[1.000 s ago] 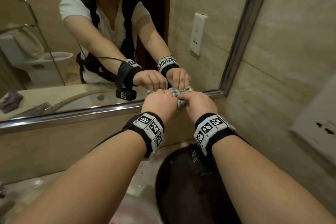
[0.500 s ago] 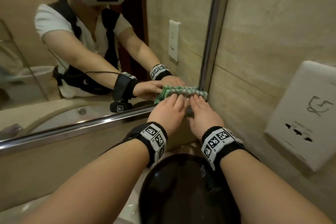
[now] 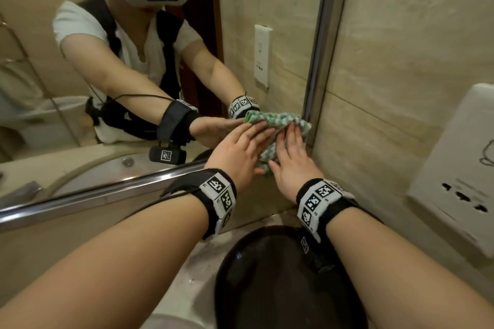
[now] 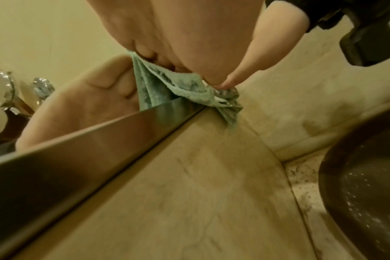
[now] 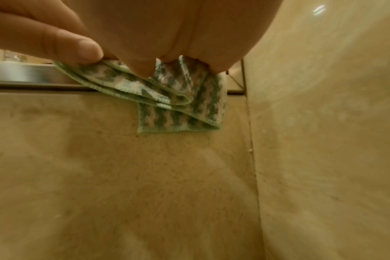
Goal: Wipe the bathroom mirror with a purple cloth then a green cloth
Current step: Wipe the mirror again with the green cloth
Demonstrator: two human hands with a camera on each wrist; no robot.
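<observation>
The green-cloth step is in hand, so by my reading the purple pass is done and the task is in its second half. Going left to right: the mirror (image 3: pixel 187 35) fills the left of the head view, its metal frame (image 3: pixel 107 189) running along the bottom and up the right side. The left hand (image 3: pixel 240 152) lies flat, fingers (image 3: pixel 256 133) straight, pressing the cloth (image 3: pixel 278 121) against the glass. Beside it the right hand (image 3: pixel 291 165) also presses flat with straight fingers; in the right wrist view its thumb touches the folded edge of the cloth (image 5: pixel 180 100), more a press than a pinch. The cloth sits folded in the mirror's lower right corner, its lower edge hanging over the frame onto the wall tile. Right of that is tiled wall and a white dispenser (image 3: pixel 454 168); a dark basin (image 3: pixel 280 275) lies below on the desk. The next move, I judge, calls for steady flat pressure while sliding the cloth up or back left across the glass. Compared with half a second ago, the cloth has spread out lower and both hands sit slightly higher on the glass; a second ago they were clenched on it, bunched, further left along the bottom frame.
</observation>
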